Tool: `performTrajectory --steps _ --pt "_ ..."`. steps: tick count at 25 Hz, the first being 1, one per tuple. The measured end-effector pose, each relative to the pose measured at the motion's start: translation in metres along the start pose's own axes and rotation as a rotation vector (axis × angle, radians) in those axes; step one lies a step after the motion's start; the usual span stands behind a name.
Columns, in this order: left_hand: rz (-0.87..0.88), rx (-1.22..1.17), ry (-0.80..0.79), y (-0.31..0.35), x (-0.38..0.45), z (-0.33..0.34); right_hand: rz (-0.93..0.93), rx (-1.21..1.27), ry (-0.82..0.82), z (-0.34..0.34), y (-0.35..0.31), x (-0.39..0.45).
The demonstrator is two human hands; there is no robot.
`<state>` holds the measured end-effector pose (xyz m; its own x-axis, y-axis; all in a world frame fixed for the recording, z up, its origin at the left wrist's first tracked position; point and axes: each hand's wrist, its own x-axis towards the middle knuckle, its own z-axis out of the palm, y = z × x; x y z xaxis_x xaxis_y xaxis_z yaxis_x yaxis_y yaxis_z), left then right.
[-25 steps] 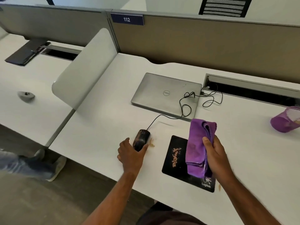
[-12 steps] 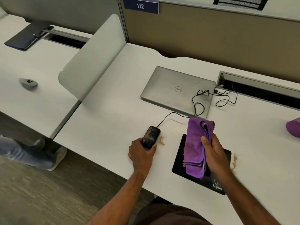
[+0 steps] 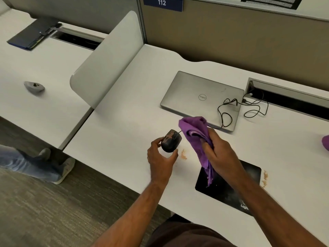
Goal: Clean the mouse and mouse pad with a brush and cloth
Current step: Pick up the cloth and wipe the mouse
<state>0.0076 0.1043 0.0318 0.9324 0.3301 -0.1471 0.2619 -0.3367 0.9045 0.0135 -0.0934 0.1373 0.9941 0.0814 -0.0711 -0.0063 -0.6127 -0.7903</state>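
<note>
At about nine o'clock from my body, my left hand [image 3: 161, 160] curls thumb and fingers round the rear of the black mouse [image 3: 171, 141], tilting its smeared top up off the white desk [image 3: 124, 132], I think so the cloth can get at the dirt. Its cable [image 3: 222, 118] runs off toward one o'clock, looping over the corner of the closed grey laptop [image 3: 199, 98], so I judge there is little slack for lifting the mouse far.

Just right of the mouse, a small patch of brownish crumbs [image 3: 183, 154] lies on the desk. It probably still needs a wipe.

Next comes my right hand [image 3: 219, 154], fingers closed tight round the bunched purple cloth [image 3: 195, 130]. The free end of it points at the mouse, close beside it but not quite touching, and a tail hangs down over the pad. I hold it bunched to make a firm wad for rubbing.

At my five o'clock the black mouse pad [image 3: 252, 172] lies flat near the desk edge, partly under my right forearm, with a faint dusty haze. More crumbs [image 3: 264, 179] sit just off its right edge. I see no brush.
</note>
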Motion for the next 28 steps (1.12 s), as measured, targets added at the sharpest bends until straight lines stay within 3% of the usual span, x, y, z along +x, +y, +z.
performTrajectory --steps 5,7,8,10,14,18,21,28 --pt "0.042 0.005 0.013 0.006 0.007 -0.001 -0.467 -0.449 0.010 0.025 -0.026 0.016" --pt "0.065 0.027 -0.091 -0.006 0.010 -0.004 -0.628 -0.587 0.002 0.035 -0.025 0.019" --pt "0.102 0.050 -0.069 -0.012 0.011 -0.004 -0.664 -0.615 -0.012 0.039 -0.024 0.021" --pt "0.117 0.038 0.003 -0.016 0.015 -0.007 -0.677 -0.629 -0.013 0.046 -0.021 0.024" --pt "0.190 -0.041 -0.030 0.016 0.017 -0.015 -0.674 -0.685 0.017 0.052 -0.017 0.031" --pt "0.098 -0.440 -0.100 0.028 0.019 -0.012 -0.650 -0.760 0.033 0.055 -0.018 0.038" --pt "0.016 -0.605 -0.158 0.036 0.017 -0.012 -0.626 -0.764 0.040 0.059 -0.022 0.044" --pt "0.061 -0.248 -0.016 0.043 0.016 -0.018 -0.528 -0.759 0.031 0.064 -0.029 0.064"
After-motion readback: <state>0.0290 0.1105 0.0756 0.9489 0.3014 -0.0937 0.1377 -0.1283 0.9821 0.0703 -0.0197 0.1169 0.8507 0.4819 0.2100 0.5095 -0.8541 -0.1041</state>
